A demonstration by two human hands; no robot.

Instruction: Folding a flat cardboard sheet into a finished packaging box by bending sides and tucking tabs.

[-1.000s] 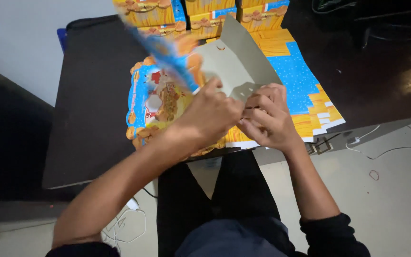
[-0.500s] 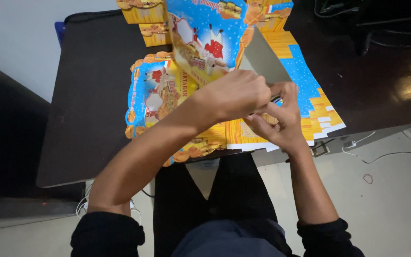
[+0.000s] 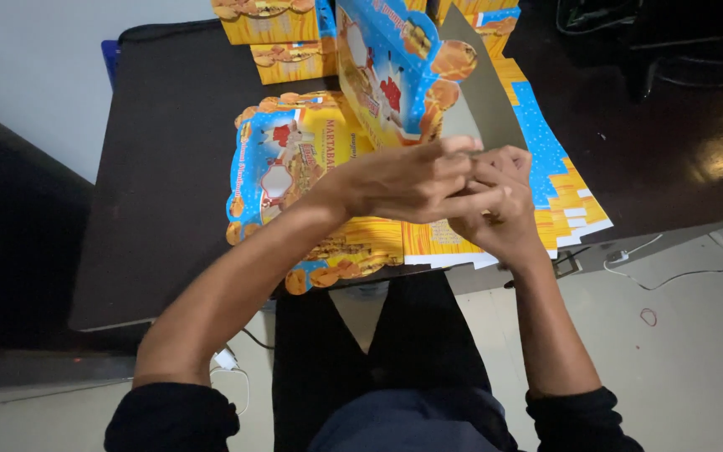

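My left hand (image 3: 407, 180) and my right hand (image 3: 499, 205) are pressed together on the lower edge of a printed cardboard box blank (image 3: 395, 75), blue and yellow with food pictures and a grey inner side. It stands upright between my hands, partly folded. Beneath them lies a stack of flat blanks (image 3: 311, 167) of the same print on a dark table (image 3: 169, 167). My fingers hide the fold they grip.
Folded yellow boxes (image 3: 282, 38) stand at the table's far edge. The flat stack spreads right to the front edge (image 3: 579, 209). Dark gear sits at the far right (image 3: 671, 33). Cables (image 3: 671, 276) lie on the pale floor below.
The blank has been swung from lying tilted over the stack to standing upright, its printed side turned toward the left. Both hands moved together to its lower edge.
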